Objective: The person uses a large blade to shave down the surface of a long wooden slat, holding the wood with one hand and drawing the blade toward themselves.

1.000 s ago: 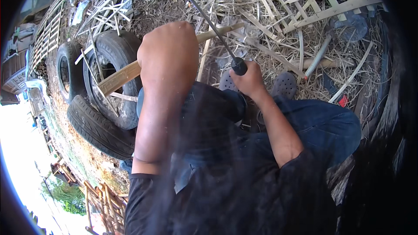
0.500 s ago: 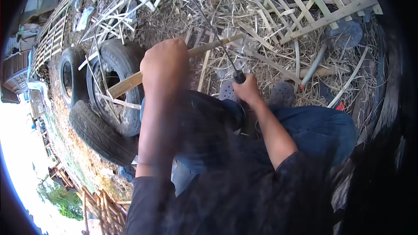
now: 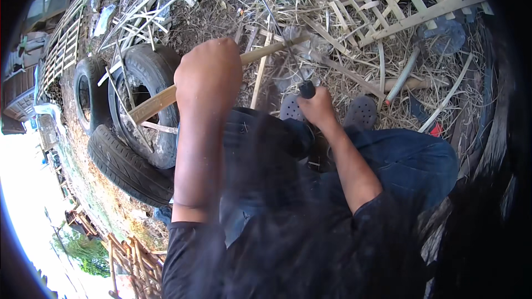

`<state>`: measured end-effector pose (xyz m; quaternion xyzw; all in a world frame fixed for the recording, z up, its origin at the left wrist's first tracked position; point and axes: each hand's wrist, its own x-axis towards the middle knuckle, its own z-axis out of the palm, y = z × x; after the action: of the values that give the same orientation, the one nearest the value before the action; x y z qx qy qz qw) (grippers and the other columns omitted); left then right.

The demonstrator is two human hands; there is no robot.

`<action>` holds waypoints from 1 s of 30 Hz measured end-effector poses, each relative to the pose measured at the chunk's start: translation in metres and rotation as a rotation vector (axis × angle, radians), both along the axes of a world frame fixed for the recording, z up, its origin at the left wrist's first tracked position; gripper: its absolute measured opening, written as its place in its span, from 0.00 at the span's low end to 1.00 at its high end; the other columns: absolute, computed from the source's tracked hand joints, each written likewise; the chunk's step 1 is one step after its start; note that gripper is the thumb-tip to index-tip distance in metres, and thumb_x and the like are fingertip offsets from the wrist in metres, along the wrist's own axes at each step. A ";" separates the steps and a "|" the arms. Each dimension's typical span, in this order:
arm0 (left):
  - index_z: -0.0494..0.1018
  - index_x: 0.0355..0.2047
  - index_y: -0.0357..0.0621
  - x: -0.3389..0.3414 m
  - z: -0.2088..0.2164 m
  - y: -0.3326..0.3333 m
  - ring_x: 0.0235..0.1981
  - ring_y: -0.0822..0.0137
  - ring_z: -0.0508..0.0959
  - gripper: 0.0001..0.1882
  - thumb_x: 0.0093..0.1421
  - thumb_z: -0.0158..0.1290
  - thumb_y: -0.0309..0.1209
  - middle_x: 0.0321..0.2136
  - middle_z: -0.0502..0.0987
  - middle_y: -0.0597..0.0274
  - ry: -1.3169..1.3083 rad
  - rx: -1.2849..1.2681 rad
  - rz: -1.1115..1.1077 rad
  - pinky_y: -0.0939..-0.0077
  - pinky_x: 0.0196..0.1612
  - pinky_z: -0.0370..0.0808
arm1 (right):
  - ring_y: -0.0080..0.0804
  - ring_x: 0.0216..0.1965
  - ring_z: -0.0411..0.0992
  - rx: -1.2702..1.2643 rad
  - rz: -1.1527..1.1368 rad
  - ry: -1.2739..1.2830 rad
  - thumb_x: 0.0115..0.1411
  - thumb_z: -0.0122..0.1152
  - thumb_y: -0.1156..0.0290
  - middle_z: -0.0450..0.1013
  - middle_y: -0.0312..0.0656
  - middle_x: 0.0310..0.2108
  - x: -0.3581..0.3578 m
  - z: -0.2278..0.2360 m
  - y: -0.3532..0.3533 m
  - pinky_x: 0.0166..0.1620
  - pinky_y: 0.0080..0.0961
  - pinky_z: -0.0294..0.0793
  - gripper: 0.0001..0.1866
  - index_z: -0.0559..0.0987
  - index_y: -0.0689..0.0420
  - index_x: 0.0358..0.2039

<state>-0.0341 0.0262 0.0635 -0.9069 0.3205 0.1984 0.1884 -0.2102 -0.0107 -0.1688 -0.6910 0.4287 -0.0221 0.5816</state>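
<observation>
My left hand (image 3: 209,72) is closed round a bamboo strip (image 3: 155,105). The strip slants from beside the tires up to the right, its far end over the littered ground. Lower right of that end, my right hand (image 3: 318,106) grips the black handle (image 3: 307,89) of a long, thin-bladed knife. Its narrow blade points up and away to the left, crosses the strip near its far end and is smeared by motion. I cannot tell whether the edge touches the strip.
Old tires (image 3: 147,77) stand and lie at the left. A woven bamboo lattice (image 3: 421,19) spreads at the far right. Shavings and loose strips cover the ground round my grey clogs (image 3: 361,113). Bamboo poles (image 3: 133,260) are piled at the lower left.
The bamboo strip and my left hand have shifted slightly left. My right hand has moved a little, and the knife's blade looks more blurred where it crosses the strip.
</observation>
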 end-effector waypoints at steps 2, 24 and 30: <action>0.77 0.32 0.43 -0.009 0.011 0.006 0.39 0.52 0.78 0.09 0.51 0.57 0.31 0.34 0.78 0.52 -0.031 -0.012 0.012 0.58 0.43 0.75 | 0.50 0.24 0.76 0.011 0.050 -0.039 0.44 0.61 0.68 0.73 0.55 0.19 0.008 0.031 0.000 0.30 0.40 0.72 0.10 0.77 0.64 0.19; 0.79 0.32 0.37 -0.001 0.011 0.007 0.32 0.52 0.80 0.20 0.51 0.62 0.43 0.28 0.79 0.47 0.047 -0.101 -0.011 0.58 0.39 0.75 | 0.50 0.25 0.76 -0.091 0.061 -0.102 0.45 0.59 0.69 0.74 0.55 0.20 0.009 0.046 0.002 0.31 0.39 0.73 0.09 0.79 0.62 0.22; 0.78 0.32 0.36 -0.002 -0.005 -0.001 0.33 0.53 0.80 0.21 0.55 0.58 0.46 0.27 0.79 0.49 0.071 -0.095 -0.104 0.58 0.38 0.75 | 0.49 0.22 0.76 -0.110 0.001 0.069 0.45 0.61 0.67 0.72 0.55 0.16 -0.011 -0.019 -0.018 0.27 0.39 0.72 0.11 0.77 0.64 0.18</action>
<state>-0.0361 0.0253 0.0587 -0.8894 0.3826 0.2050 0.1435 -0.2210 -0.0286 -0.1881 -0.7223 0.4463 -0.0216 0.5278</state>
